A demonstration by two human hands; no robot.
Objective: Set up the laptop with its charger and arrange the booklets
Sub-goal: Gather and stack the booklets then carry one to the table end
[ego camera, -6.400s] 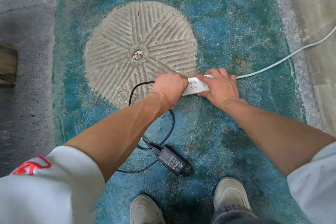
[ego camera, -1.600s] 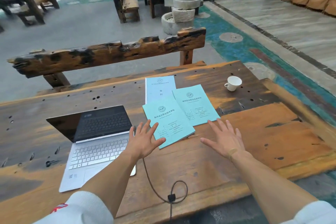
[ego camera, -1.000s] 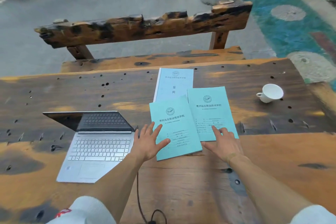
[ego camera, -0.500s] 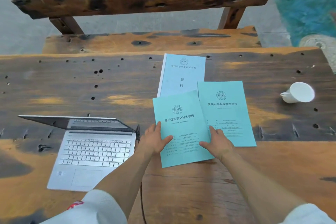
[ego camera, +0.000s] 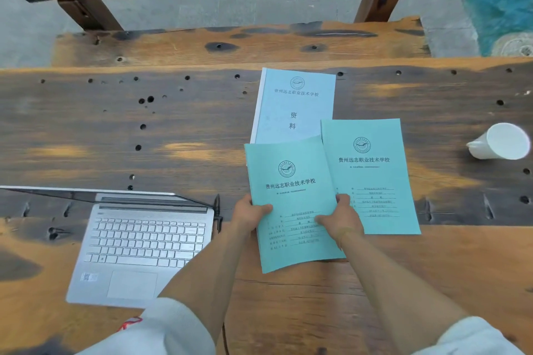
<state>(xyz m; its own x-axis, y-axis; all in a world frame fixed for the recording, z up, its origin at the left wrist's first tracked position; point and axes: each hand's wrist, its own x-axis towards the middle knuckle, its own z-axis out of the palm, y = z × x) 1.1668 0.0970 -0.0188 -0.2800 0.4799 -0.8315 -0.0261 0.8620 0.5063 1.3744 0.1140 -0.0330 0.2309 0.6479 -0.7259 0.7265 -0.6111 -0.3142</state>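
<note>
Three booklets lie overlapped on the wooden table (ego camera: 173,135). The front teal booklet (ego camera: 291,181) is gripped on both sides: my left hand (ego camera: 248,215) holds its left edge, my right hand (ego camera: 340,217) its right edge. A second teal booklet (ego camera: 372,170) lies partly under it to the right. A pale blue booklet (ego camera: 294,106) sits behind both. The open silver laptop (ego camera: 138,245) rests at the left, with a dark charger cable (ego camera: 225,337) running off the front edge beside it.
A white cup (ego camera: 501,143) lies tipped on its side at the table's right. A rough wooden bench (ego camera: 230,43) stands behind the table. Blue-green floor (ego camera: 496,3) shows at the upper right.
My hands went from flat on the booklets to closing on the front teal booklet's two side edges. The view has tilted further down and closer to the table.
</note>
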